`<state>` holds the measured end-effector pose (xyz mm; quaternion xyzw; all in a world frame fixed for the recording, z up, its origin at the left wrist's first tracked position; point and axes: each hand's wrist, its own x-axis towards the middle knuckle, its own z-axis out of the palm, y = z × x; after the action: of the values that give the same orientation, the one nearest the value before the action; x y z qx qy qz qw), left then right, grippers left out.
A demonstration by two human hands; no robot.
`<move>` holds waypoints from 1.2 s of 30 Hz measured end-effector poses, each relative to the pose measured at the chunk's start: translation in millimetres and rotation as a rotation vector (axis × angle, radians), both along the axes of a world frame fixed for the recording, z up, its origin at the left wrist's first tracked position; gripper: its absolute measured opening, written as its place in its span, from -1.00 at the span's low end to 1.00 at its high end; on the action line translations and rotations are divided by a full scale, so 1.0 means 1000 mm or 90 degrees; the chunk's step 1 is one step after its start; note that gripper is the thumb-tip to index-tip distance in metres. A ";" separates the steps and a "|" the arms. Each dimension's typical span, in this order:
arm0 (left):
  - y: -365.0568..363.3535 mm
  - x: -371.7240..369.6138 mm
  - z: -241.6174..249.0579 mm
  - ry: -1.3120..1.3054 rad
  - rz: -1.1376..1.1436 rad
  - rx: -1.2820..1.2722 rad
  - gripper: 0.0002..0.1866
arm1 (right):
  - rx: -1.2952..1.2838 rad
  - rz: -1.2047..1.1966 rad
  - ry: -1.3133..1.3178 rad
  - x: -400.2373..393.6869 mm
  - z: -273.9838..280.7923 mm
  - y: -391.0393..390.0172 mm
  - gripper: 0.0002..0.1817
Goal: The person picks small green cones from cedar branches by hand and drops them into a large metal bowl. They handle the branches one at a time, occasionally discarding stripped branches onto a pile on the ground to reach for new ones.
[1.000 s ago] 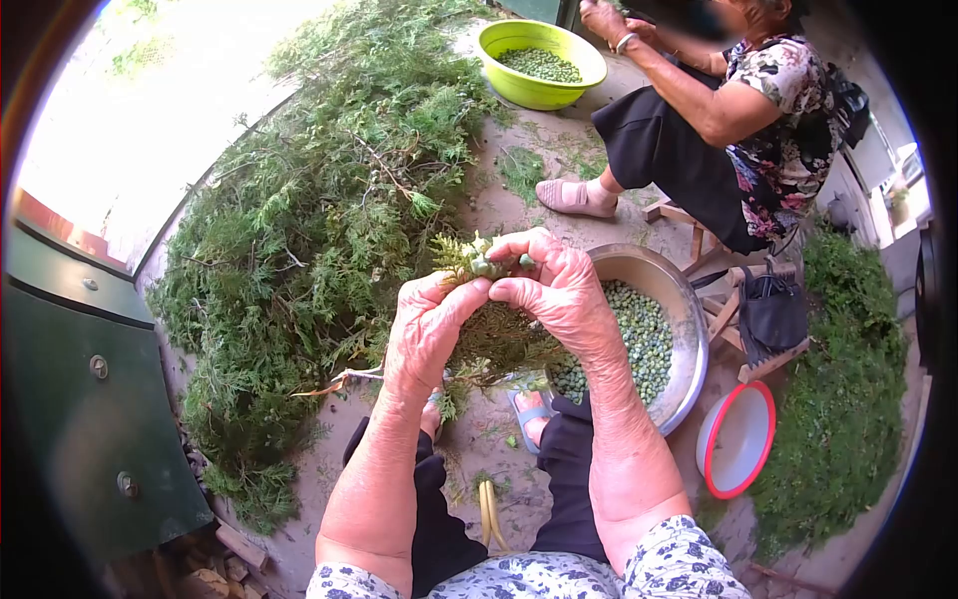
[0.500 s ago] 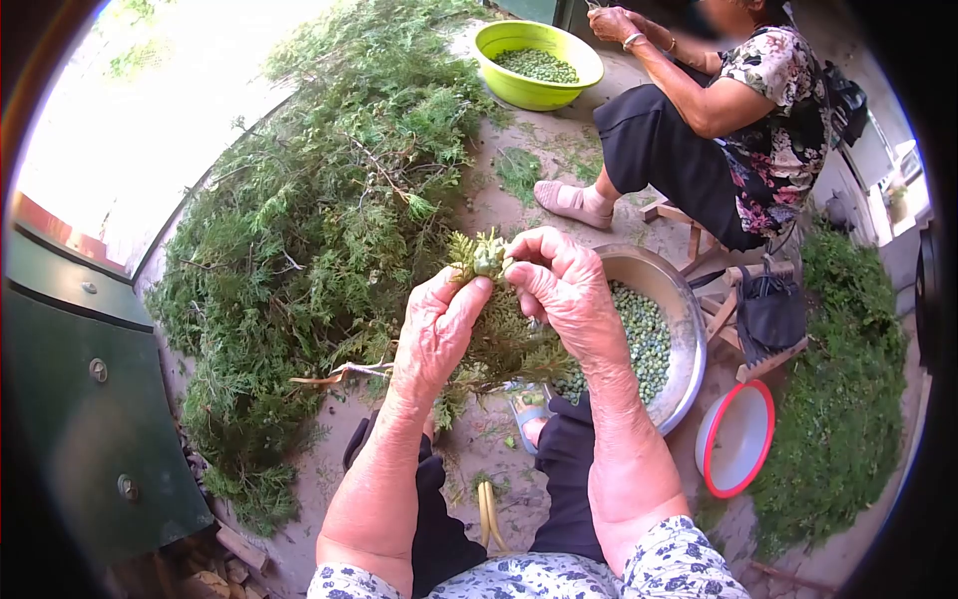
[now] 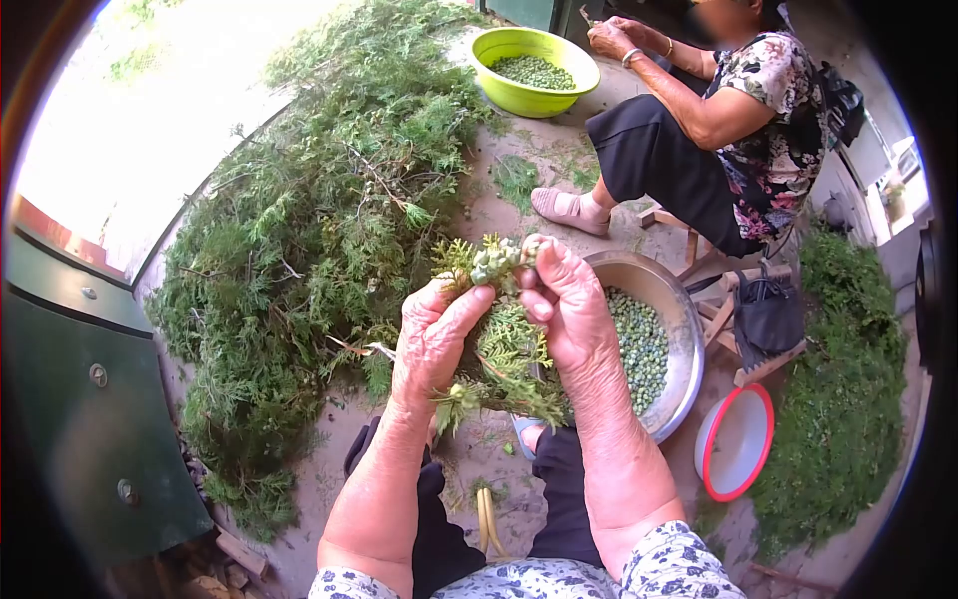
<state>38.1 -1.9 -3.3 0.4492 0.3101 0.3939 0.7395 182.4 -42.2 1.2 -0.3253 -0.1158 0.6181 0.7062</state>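
1. The left hand (image 3: 434, 334) is gripping a green, feathery conifer sprig (image 3: 504, 349), fingers closed around its upper stem, holding it upright above the person's knees.
2. The right hand (image 3: 569, 309) is pinching together at the sprig's tip, thumb and fingers closing on a cluster of pale green seed cones (image 3: 496, 262).
3. The sprig's lower fronds are hanging between the two wrists, just beside the round silver metal basin (image 3: 679, 329).
4. That basin is sitting on the concrete ground (image 3: 499, 454) near the right forearm, holding a layer of small green cones.
5. A big heap of cut green conifer branches (image 3: 299, 240) is lying to the left.
6. Another person in a floral blouse (image 3: 768, 130) is sitting opposite, near a lime-green plastic bowl (image 3: 499, 85).
7. A white bowl with a red rim (image 3: 736, 439) is resting beside the basin.
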 end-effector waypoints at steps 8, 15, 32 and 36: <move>0.004 -0.006 -0.004 -0.023 0.053 -0.041 -0.79 | 0.130 0.017 0.116 0.013 0.002 0.000 -0.92; 0.001 -0.003 -0.003 0.009 0.130 0.071 -0.81 | -0.071 0.088 -0.241 -0.001 0.016 -0.005 -0.79; 0.000 -0.011 0.007 -0.018 0.090 0.006 -0.79 | 0.020 0.009 0.000 -0.003 0.010 0.001 -0.79; -0.001 -0.011 0.005 0.040 0.079 0.050 -0.82 | 0.092 0.044 -0.124 0.004 0.002 -0.002 -0.77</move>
<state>26.7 -2.5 1.9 0.4696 0.3448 0.4365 0.6856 186.1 -44.3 3.4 -0.3282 -0.2393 0.5974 0.6915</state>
